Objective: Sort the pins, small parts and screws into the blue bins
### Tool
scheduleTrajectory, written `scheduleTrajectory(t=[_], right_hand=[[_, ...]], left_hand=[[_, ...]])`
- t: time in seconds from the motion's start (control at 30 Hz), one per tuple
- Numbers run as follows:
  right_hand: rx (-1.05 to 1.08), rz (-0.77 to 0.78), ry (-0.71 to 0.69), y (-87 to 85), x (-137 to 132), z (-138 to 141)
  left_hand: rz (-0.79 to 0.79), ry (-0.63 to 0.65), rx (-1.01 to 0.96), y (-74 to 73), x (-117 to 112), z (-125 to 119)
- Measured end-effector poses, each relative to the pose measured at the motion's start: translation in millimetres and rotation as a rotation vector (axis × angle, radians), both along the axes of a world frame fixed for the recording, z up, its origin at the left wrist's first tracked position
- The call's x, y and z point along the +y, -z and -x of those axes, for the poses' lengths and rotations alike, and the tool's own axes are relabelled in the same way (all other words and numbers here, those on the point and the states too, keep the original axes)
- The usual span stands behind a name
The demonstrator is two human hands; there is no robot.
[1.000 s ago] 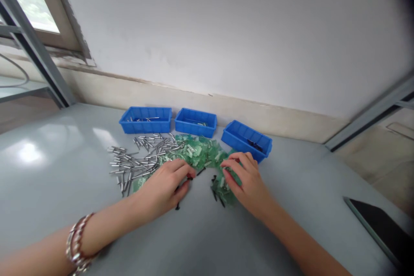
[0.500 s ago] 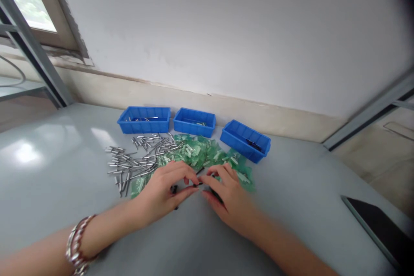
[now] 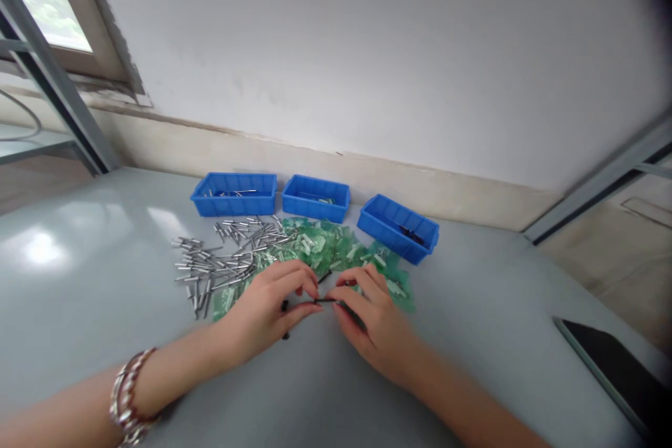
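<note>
My left hand [image 3: 267, 304] and my right hand [image 3: 370, 315] meet fingertip to fingertip over the grey table [image 3: 105, 280]. Between them both pinch a small thin black piece [image 3: 326, 299]. Another black piece [image 3: 284, 306] shows under my left palm. Behind the hands lies a heap of small green packets [image 3: 325, 248]. To its left spreads a pile of silver metal pins [image 3: 220, 259]. A beaded bracelet [image 3: 126, 392] sits on my left wrist.
Three blue bins stand along the wall: the left bin [image 3: 234, 194], the middle bin [image 3: 316, 198] and the right bin [image 3: 398, 228], which holds dark pieces. A dark flat panel [image 3: 609, 371] lies at the table's right edge. A window frame [image 3: 47, 63] is at far left.
My right hand has slid left from the green packets until its fingers met my left hand's. The packets it covered now show. The hands now share a black piece.
</note>
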State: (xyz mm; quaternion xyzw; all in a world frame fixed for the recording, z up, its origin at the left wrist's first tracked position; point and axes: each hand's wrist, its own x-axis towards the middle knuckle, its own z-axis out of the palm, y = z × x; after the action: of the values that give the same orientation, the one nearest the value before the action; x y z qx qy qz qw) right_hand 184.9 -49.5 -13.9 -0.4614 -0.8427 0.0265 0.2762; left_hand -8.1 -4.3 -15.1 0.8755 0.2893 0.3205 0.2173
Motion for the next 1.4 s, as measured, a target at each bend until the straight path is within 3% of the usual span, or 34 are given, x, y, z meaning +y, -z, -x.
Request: scheduleTrajectory(t=[0.27, 0.6, 0.97, 1.17, 1.4], right_hand=[[-0.038, -0.042, 0.02, 0.4, 1, 0], [-0.095, 0.046, 0.0, 0.0, 1, -1], [-0.023, -0.038, 0.01, -5.1, 1, -5], [0.035, -0.13, 0.09, -11.8, 10, -20], [0.067, -0.313, 0.265, -20.8, 24, -53]], left_hand=[[-0.018, -0.01, 0.065, -0.1, 1, 0], [-0.096, 0.018, 0.034, -2.7, -2, 1], [-0.059, 0.006, 0.096, -0.8, 2, 1], [-0.02, 0.028, 0.191, -8.9, 9, 9], [0.115, 0.183, 0.302, -20.7, 22, 23]])
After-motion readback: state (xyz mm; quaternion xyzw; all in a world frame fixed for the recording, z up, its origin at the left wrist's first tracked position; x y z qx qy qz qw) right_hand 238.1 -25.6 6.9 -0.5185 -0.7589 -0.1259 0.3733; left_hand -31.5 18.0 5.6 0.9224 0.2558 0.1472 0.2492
